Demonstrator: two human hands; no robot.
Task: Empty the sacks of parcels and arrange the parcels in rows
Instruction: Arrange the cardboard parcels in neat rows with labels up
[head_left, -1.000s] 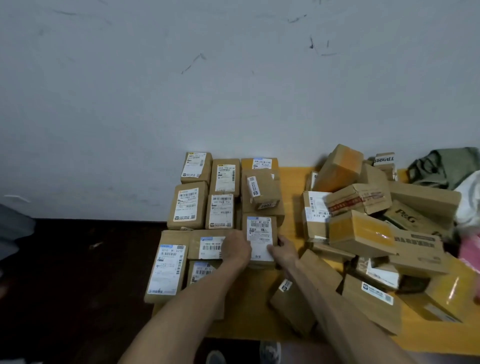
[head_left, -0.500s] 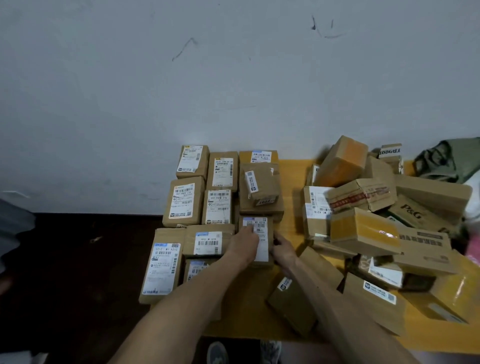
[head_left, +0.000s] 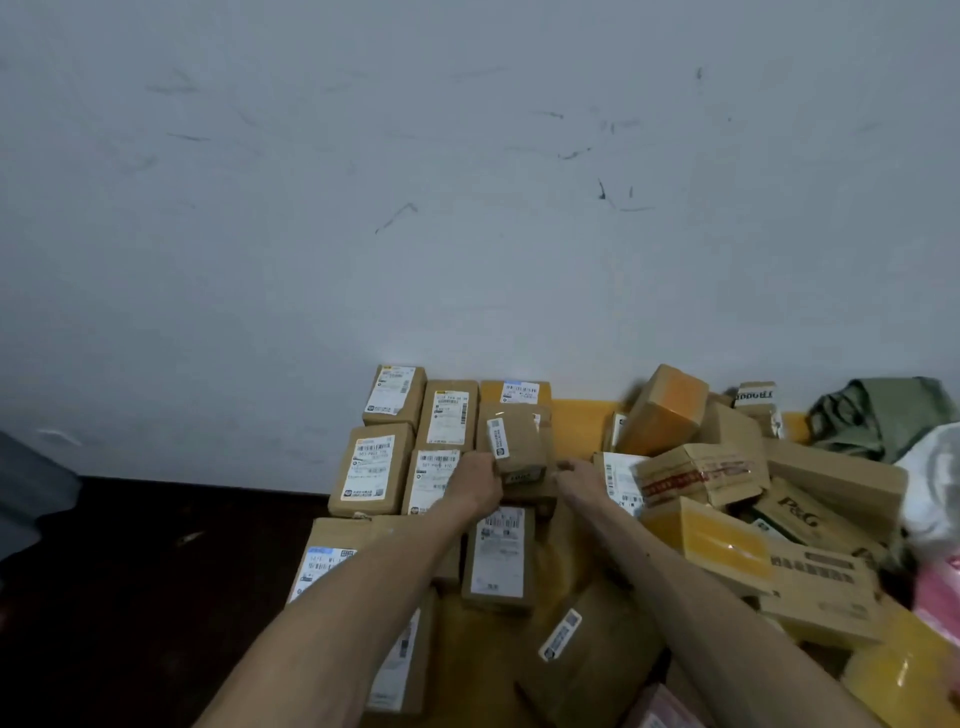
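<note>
Yellow wood of the table (head_left: 576, 410) holds neat rows (head_left: 374, 462) of brown boxes on the left and a messy pile (head_left: 701, 473) on the right. Both hands have left the white-label box (head_left: 501, 551). It now lies flat in the front row, so that one looks done. The hands have moved up to the small box (head_left: 519, 441), which lies on top of another box. The left hand (head_left: 475, 483) grips its left edge. The right hand (head_left: 576, 475) is just beside it, and I cannot tell if it holds on.

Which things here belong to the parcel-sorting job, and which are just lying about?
Job: left hand and right hand at the small brown cardboard box; labelled brown parcels in rows; jumbled pile of cardboard parcels; crumpled green sack; yellow wooden table.
Lying about: grey object at the left edge; pink item at the right edge.
</note>
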